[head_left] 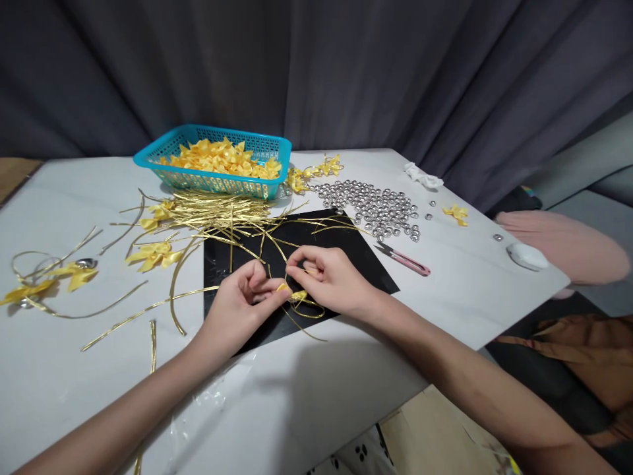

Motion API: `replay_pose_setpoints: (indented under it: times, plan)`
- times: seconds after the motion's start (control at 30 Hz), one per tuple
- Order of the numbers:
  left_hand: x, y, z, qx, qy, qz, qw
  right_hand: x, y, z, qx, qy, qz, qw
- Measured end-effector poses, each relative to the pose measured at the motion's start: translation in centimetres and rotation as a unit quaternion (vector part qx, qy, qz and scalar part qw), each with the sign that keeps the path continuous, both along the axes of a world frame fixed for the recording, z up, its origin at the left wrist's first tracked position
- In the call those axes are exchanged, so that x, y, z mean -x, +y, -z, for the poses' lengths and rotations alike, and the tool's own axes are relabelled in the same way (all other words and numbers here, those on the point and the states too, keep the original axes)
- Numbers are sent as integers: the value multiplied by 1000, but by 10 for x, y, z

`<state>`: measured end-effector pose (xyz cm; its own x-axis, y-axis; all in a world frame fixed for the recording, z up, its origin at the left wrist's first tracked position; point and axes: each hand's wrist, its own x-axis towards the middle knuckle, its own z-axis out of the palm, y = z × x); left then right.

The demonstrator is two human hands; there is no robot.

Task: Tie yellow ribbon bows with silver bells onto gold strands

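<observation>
Over a black mat [366,264], my left hand [247,293] pinches a yellow ribbon bow [298,297] between thumb and finger. Just to its right, my right hand [329,277] is closed, thumb against fingertips, on a thin gold cord [314,315] that loops below the bow. Part of the bow is hidden behind the fingers. A pile of gold cords [212,210] lies beyond my hands, some strands reaching over the mat. To the left, several yellow bows [154,256] lie on the table, and a few have gold cord and a silvery piece [86,263] attached.
A blue plastic basket [212,178] full of yellow ribbon pieces [217,157] stands at the back. Silvery beads [370,203] are heaped right of it. Pink thread snips [403,257] lie beside the mat. A white cloth [422,176] and a white rounded object [528,255] are at the right.
</observation>
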<state>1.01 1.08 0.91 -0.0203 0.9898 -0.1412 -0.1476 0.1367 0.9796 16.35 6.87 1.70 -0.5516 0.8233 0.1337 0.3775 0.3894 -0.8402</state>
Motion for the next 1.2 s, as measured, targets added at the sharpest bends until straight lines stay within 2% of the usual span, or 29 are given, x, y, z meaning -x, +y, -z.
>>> replay_pose_setpoints:
  times: [0.17,0.27,0.33,0.4,0.57,0.7,0.8,0.97,1.2]
  plan:
    - [5,3,2,11,-20,-61,998,-10,0,-18,95,101,-37,990]
    - [6,4,3,5,-42,-101,994,-12,-3,-22,50,75,-45,995]
    - [6,4,3,-3,-56,-117,992,-9,-6,-18,4,21,-45,999]
    - [6,4,3,-12,-65,-133,989,-3,-10,-10,-12,-18,-42,999]
    - [4,2,3,-13,-59,-163,985,12,-16,7,65,27,5,998]
    - [4,0,2,1,-57,-168,984,22,-20,10,157,90,36,983]
    - [3,0,0,23,-65,-170,983,24,-21,10,195,133,55,970]
    - [2,1,-3,62,-71,-161,983,21,-17,11,177,147,55,972]
    - [5,5,-1,69,-102,-134,983,20,-15,11,160,133,60,976]
